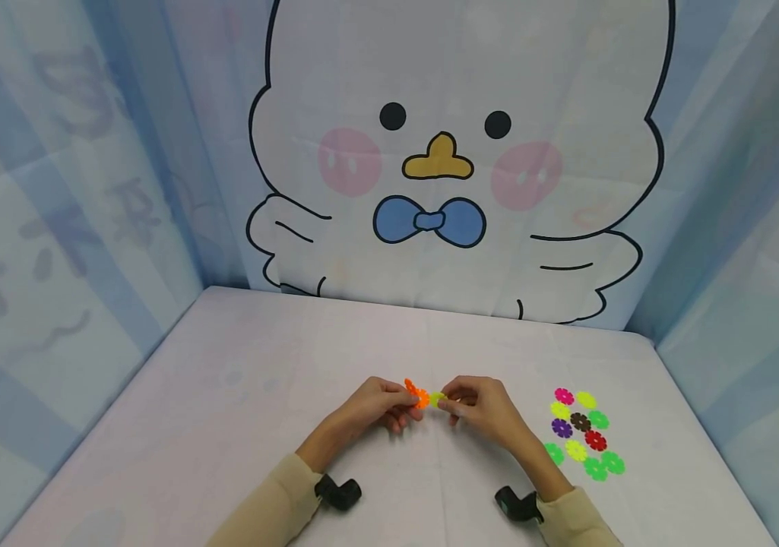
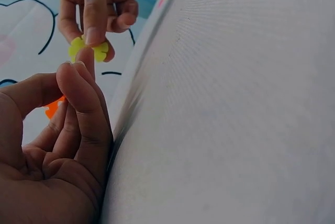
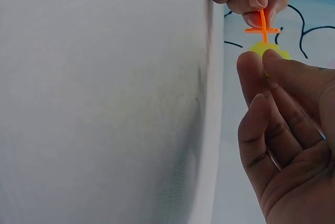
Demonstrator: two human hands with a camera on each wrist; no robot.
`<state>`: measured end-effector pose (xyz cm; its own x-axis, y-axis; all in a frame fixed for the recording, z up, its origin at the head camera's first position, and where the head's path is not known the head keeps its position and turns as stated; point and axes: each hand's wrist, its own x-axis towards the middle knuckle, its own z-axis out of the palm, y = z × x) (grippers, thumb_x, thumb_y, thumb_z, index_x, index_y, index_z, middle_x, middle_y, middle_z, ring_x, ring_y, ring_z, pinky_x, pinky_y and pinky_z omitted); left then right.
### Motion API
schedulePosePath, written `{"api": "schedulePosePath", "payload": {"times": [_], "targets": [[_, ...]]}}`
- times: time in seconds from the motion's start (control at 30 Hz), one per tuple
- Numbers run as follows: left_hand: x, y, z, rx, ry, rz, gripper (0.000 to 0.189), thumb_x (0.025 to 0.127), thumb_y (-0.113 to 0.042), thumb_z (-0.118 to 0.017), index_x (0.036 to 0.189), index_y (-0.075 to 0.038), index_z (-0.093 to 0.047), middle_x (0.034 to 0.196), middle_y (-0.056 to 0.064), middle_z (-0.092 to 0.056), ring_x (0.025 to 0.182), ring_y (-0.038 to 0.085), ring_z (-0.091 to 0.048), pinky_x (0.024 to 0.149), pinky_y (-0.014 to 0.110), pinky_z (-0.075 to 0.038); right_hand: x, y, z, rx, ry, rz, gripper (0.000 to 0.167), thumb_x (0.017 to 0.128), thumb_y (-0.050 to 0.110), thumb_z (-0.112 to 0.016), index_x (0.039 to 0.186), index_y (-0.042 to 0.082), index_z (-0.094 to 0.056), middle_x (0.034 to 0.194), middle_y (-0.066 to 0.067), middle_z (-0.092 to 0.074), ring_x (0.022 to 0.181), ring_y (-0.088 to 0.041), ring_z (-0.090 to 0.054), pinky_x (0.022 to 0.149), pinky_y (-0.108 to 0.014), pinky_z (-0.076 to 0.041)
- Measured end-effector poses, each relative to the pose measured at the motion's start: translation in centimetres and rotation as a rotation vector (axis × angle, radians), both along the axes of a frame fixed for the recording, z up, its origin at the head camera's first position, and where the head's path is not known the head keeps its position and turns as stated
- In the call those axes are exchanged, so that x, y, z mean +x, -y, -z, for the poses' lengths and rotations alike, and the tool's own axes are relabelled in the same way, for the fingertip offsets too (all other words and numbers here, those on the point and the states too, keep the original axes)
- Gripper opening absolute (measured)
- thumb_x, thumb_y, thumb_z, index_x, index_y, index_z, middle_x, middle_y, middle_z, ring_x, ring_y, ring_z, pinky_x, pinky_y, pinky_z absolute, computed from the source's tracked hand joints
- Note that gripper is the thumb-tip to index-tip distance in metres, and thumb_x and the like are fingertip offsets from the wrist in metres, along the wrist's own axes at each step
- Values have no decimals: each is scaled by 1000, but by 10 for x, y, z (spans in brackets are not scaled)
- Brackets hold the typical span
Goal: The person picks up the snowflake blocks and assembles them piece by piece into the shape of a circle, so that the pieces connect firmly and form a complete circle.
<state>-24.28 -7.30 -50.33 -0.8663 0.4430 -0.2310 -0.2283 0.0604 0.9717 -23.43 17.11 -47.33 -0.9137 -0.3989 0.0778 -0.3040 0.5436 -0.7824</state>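
Observation:
Over the middle of the table, my left hand [image 1: 381, 403] pinches orange notched plastic discs [image 1: 422, 396], snowflake-style building pieces. Two of these cross each other at an angle in the right wrist view. My right hand [image 1: 483, 404] pinches a yellow notched disc [image 1: 435, 399] between thumb and fingertip. This yellow disc meets the edge of the orange pieces; how deep the notches sit in each other I cannot tell. Fingers hide most of the orange in the left wrist view, where the yellow disc [image 2: 102, 52] shows more fully.
A loose group of notched discs, among them a red disc [image 1: 596, 440], a brown disc [image 1: 580, 422] and a purple disc [image 1: 562, 428], lies flat at the right of the white-covered table [image 1: 225, 425]. Printed curtains [image 1: 457, 281] enclose its back and sides.

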Motion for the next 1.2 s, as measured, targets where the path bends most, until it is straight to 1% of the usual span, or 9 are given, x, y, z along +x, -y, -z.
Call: {"api": "schedulePosePath", "payload": {"times": [0.1, 0.33, 0.53, 0.63, 0.9, 1.03, 1.2], "targets": [[0, 0, 0, 4, 7, 3, 27, 99, -23, -72, 103, 3, -78, 79, 1, -78, 57, 7, -60, 55, 19, -54, 0, 1, 2, -3, 1, -6, 11, 94, 15, -80, 101, 7, -77, 88, -9, -79, 68, -17, -74, 70, -21, -57], [1, 1, -2, 8, 13, 11, 25, 99, -21, -71, 103, 3, -78, 80, 1, -79, 58, 6, -60, 56, 19, -54, 0, 4, 2, -4, -5, -1, 7, 94, 12, -81, 98, 7, -78, 80, -6, -79, 69, -17, -74, 66, -21, -55], [1, 2, -2, 6, -5, 22, 24, 100, -17, -71, 103, 6, -76, 81, 2, -79, 59, 6, -60, 57, 19, -55, 1, 5, 3, 6, -26, -2, 4, 92, 11, -81, 95, 9, -79, 79, -5, -78, 68, -15, -73, 67, -20, -56], [0, 2, -1, 4, -5, 26, 23, 100, -16, -71, 102, 7, -76, 81, 2, -79, 59, 6, -60, 57, 19, -55, 1, 6, 4, 10, -36, 1, 5, 92, 11, -82, 95, 9, -79, 79, -5, -79, 67, -14, -73, 70, -19, -56], [-1, 4, -1, -1, -11, 40, 21, 100, -15, -71, 99, 6, -75, 81, 3, -79, 61, 7, -62, 59, 19, -56, 3, 8, 5, 3, -46, 3, 7, 93, 13, -81, 95, 7, -79, 81, -6, -80, 63, -14, -73, 70, -19, -55], [-2, 5, -1, -2, -10, 52, 21, 100, -14, -71, 99, 6, -75, 81, 2, -79, 62, 7, -62, 60, 19, -56, 4, 8, 5, -9, -56, -12, 9, 94, 14, -80, 95, 5, -79, 81, -7, -80, 63, -15, -73, 71, -19, -55], [-2, 6, 0, 1, -18, 59, 21, 100, -14, -70, 99, 7, -75, 81, 2, -79, 63, 7, -63, 60, 19, -56, 4, 9, 4, -15, -49, -8, 13, 93, 16, -82, 95, 4, -79, 81, -7, -80, 62, -14, -73, 70, -19, -55]]}}
